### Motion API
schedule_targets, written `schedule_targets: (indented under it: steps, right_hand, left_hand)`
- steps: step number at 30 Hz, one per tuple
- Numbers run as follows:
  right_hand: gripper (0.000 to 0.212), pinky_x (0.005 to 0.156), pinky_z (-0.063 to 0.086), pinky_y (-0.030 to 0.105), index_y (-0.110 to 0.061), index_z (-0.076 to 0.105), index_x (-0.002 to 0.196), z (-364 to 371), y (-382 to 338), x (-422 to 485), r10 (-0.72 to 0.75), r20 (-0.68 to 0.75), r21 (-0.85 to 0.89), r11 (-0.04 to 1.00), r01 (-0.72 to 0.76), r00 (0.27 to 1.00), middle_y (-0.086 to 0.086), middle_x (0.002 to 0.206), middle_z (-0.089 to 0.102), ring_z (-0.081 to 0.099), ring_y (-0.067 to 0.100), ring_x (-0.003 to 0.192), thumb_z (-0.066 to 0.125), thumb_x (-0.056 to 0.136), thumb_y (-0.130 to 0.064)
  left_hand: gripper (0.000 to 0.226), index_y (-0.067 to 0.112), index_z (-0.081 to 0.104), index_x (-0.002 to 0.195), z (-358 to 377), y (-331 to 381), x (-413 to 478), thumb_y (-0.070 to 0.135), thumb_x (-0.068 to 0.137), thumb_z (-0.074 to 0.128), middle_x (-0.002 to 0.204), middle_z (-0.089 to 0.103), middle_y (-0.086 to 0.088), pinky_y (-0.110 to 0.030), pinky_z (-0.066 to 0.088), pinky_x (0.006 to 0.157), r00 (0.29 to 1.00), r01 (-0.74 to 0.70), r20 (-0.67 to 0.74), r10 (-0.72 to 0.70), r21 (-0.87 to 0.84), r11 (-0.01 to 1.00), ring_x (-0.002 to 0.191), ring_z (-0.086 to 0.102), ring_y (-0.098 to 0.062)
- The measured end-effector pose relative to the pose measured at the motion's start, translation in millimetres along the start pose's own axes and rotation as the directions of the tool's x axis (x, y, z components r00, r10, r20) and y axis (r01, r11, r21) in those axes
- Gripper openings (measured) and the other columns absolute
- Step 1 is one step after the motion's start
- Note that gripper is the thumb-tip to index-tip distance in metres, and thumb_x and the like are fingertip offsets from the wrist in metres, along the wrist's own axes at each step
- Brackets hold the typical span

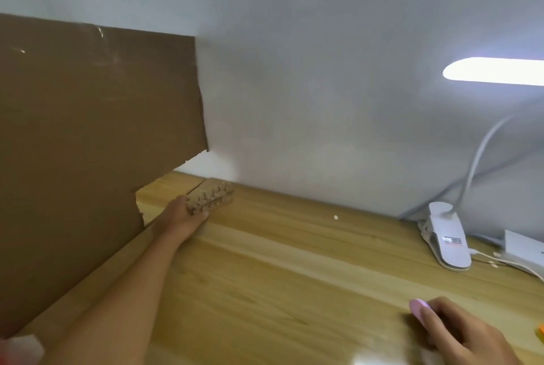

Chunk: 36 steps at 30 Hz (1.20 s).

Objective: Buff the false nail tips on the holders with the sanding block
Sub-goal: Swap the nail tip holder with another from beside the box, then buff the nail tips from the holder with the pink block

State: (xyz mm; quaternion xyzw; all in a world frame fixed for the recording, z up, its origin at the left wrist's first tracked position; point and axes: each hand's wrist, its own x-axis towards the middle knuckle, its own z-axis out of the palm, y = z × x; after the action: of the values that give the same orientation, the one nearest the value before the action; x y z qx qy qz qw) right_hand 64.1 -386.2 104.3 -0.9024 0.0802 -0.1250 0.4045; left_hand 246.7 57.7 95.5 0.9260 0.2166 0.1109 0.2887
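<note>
The left hand (188, 214) reaches far left across the bench (294, 261), fingers gripping the near end of the clear holders (220, 202) with their nail tips (216, 190). The right hand (465, 335), near right, pinches the pink sanding block (419, 307). Pulled by one end, the light rack could tip and spill tips.

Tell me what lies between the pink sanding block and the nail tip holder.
In the head view, only bare wooden table separates the sanding block from the holder.
</note>
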Motion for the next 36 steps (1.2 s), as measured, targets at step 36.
schedule_targets:
  steps: [36]
  right_hand:
    - [0.005,0.062,0.040,0.034,-0.027,0.056,0.087,-82,83,-34,-0.144,-0.060,-0.047,0.989,0.141,0.988,-0.007,0.063,0.053,0.050,0.007,0.061,0.057,0.089,-0.023]
  left_hand:
    - [0.048,0.033,0.050,0.082,108,171,-289,0.071,0.064,0.075,0.077,0.059,0.015,-0.023,0.030,0.060,0.696,-0.650,0.230,0.681,-0.202,0.732,0.071,0.053,0.004]
